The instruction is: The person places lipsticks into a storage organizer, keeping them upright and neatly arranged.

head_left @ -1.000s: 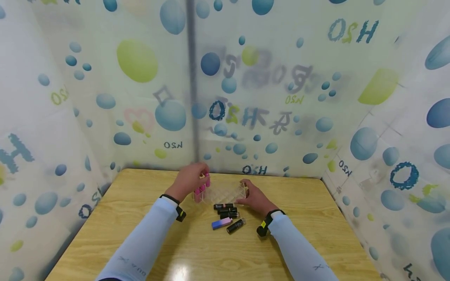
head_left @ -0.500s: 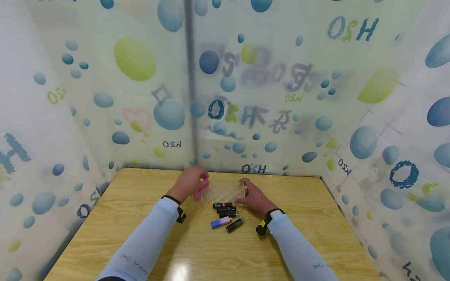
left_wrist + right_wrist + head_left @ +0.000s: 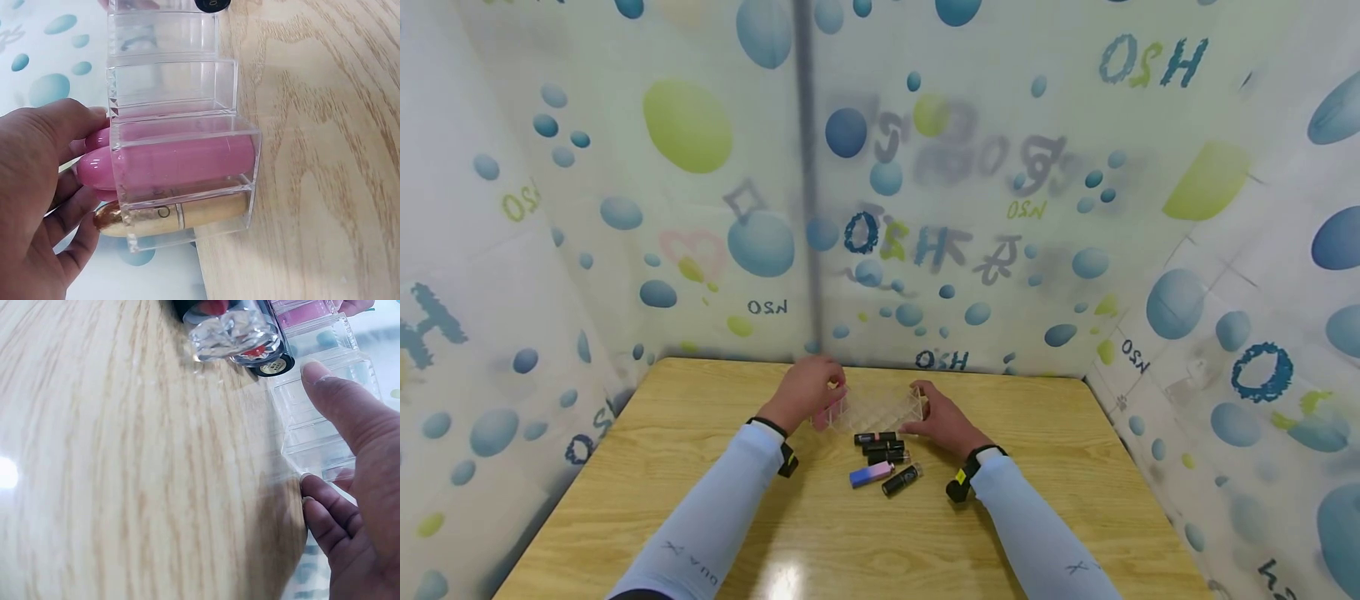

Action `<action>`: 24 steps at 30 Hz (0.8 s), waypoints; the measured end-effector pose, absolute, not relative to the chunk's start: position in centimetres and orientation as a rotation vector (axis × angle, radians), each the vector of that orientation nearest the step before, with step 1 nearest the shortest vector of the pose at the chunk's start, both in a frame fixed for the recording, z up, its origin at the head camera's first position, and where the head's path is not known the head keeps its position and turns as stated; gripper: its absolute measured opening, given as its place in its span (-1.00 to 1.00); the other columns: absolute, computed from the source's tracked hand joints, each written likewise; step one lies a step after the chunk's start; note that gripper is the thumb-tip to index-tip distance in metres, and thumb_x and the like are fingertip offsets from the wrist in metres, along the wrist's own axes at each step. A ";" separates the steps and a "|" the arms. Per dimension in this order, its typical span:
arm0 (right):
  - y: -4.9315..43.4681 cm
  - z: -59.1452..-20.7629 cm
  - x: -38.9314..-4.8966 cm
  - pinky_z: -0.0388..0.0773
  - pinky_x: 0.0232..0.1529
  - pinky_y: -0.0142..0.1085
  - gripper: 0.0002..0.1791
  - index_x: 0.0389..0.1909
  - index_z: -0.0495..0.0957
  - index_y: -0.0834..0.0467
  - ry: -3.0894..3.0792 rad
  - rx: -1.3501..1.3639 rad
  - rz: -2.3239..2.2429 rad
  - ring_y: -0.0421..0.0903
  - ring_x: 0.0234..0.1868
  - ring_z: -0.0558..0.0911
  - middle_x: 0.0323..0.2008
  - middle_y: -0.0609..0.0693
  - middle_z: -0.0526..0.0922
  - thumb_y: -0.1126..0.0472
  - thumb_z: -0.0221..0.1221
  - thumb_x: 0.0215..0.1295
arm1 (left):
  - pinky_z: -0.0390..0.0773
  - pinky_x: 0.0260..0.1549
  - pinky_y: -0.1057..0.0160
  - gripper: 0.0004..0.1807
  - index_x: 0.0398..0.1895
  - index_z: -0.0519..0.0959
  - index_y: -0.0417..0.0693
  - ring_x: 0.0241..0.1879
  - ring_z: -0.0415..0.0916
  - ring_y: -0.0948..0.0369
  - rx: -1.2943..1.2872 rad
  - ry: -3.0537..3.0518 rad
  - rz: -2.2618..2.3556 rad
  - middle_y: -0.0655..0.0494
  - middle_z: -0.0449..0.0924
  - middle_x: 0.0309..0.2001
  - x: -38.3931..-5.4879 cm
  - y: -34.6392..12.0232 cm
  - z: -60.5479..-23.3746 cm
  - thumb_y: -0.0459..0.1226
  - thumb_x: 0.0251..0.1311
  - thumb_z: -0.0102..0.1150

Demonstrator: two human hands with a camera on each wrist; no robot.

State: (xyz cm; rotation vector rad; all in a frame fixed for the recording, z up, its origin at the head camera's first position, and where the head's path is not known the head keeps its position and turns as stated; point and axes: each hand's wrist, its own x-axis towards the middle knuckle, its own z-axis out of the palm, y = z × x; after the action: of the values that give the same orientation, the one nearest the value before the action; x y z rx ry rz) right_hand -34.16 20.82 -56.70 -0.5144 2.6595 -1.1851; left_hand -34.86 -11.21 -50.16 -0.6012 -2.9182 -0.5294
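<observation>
A clear plastic lipstick organizer (image 3: 880, 410) stands on the table between both hands. My left hand (image 3: 805, 387) is at its left end, fingers curled around the rounded tops of pink lipstick tubes (image 3: 187, 164) seated in the slots; it pinches one at the back, mostly hidden by the front tube. Beside them, a gold lipstick tube (image 3: 169, 215) fills the end slot. My right hand (image 3: 947, 422) grips the organizer's right end, thumb on the near side and fingers around the end. Slots in the middle and on the right look bare in the right wrist view.
In front of the organizer lie several black lipstick tubes (image 3: 887, 457), some with clear ends. A blue-to-pink tube (image 3: 872, 475) and another black tube (image 3: 902, 481) lie nearer me. A patterned curtain (image 3: 880, 167) hangs behind the wooden table (image 3: 820, 533).
My left hand has lowered a pink lipstick tube into the organizer's left part; the tube stood higher a second ago. The right hand has kept its grip on the organizer.
</observation>
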 end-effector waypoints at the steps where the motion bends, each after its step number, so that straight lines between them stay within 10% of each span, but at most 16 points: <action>1: 20.8 -56.6 -34.1 0.44 -0.24 -0.12 0.01 0.71 0.18 -0.02 2.662 -0.512 -1.182 -0.04 -0.30 0.52 -0.24 0.05 0.60 -0.12 0.52 0.41 | 0.68 0.05 0.03 -0.87 -0.11 0.79 0.07 -0.09 0.61 0.12 -0.598 -2.921 -0.534 0.16 0.67 -0.10 -34.8 -11.2 -50.1 -0.12 0.44 0.51; 17: 20.8 -57.0 -34.5 0.43 -0.26 -0.14 0.00 0.68 0.21 -0.09 2.658 -0.510 -1.186 -0.06 -0.32 0.50 -0.27 0.04 0.58 -0.14 0.54 0.37 | 0.69 0.08 -0.03 -0.67 0.15 0.77 -0.07 0.00 0.67 0.05 -0.593 -2.909 -0.525 0.01 0.69 0.04 -34.1 -11.0 -49.5 -0.07 0.51 0.41; 24: 20.8 -57.0 -34.5 0.45 -0.27 -0.15 0.00 0.67 0.23 -0.03 2.648 -0.512 -1.220 -0.03 -0.31 0.53 -0.28 0.05 0.59 -0.11 0.55 0.36 | 0.71 -0.02 0.03 -0.78 -0.03 0.78 -0.01 -0.11 0.66 0.10 -0.733 -2.779 -0.492 0.10 0.70 -0.10 -31.7 -8.9 -48.0 -0.11 0.43 0.49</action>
State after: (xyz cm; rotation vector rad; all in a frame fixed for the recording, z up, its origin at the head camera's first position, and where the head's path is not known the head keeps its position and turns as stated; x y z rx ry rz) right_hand -34.48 20.84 -56.99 -0.5119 2.6484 -1.2199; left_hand -31.72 -8.90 -47.97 -0.7332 -2.7795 -0.4919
